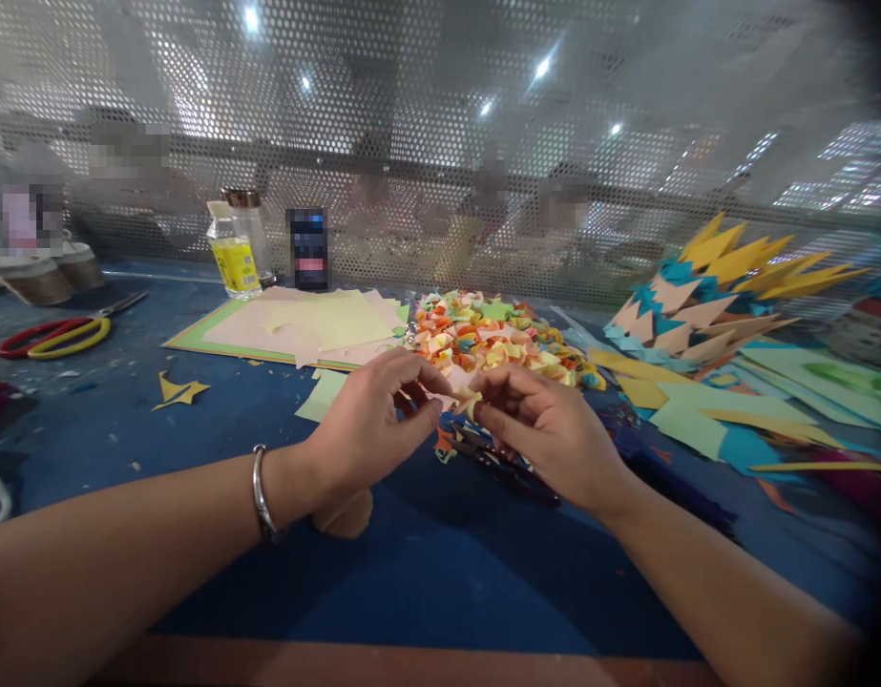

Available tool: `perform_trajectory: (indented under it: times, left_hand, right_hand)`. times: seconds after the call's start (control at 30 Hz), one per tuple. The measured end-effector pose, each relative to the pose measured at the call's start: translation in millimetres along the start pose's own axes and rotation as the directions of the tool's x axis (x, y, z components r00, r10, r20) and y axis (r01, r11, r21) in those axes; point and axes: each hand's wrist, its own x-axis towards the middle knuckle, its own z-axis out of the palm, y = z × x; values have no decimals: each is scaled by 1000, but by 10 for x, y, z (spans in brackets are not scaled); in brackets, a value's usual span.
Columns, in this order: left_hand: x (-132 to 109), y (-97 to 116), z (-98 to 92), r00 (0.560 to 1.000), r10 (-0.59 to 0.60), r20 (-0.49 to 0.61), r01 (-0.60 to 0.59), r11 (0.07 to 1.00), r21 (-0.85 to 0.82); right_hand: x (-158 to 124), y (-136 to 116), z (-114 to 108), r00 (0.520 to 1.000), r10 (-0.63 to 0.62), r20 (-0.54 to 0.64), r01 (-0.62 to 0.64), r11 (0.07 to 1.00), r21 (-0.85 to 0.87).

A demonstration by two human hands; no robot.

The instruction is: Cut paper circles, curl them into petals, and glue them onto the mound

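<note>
Centrally, both hands meet over the blue tabletop (440, 582), fingertips close together, a small pale paper piece (469, 397) between them. Left hand (372, 425): back turned up, wrist slightly bent, fingers curled over, thumb and fingertips pinching the piece's pinkish side. Silver bracelet (263, 491) on that wrist; forearm slants in from lower left. Right hand (555, 439): thumb and forefinger closed on the yellowish side, remaining fingers folded in; forearm rises from lower right.

Beneath the fingers, partly covered: dark-handled scissors (533, 482) and coloured scraps. Below the left wrist, a rounded brown object (348, 515), mostly hidden, identity unclear.

Just beyond the hands, a heap of small folded paper pieces (497, 334) in orange, yellow, pink and green. Left of it, stacked paper sheets (304, 324), pale yellow and pink over green. Behind the sheets, an upright phone (311, 250) and a yellow-labelled bottle (234, 258).

Far left, scissors with one red and one yellow handle (72, 336); nearer, a jagged yellow scrap (178, 391). Right, spiky layered paper (690, 296) in yellow, peach and blue, loose cut sheets (704, 415) before it. Perforated panel (411, 95) across the back.
</note>
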Motion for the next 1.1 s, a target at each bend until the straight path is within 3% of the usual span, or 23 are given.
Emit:
perform_trajectory:
  times: [0.3, 0.5, 1.1]
  left_hand:
    - [16, 13, 4, 996, -48, 72, 50, 999, -22]
    - [-6, -16, -2, 989, -20, 144, 37, 993, -115]
    - [6, -75, 8, 985, -25, 174, 59, 979, -195]
  right_hand:
    - [2, 37, 9, 1000, -19, 18, 20, 999, -42]
    - [-6, 11, 8, 999, -2, 37, 4, 999, -41]
    - [-18, 19, 20, 999, -9, 45, 13, 997, -79]
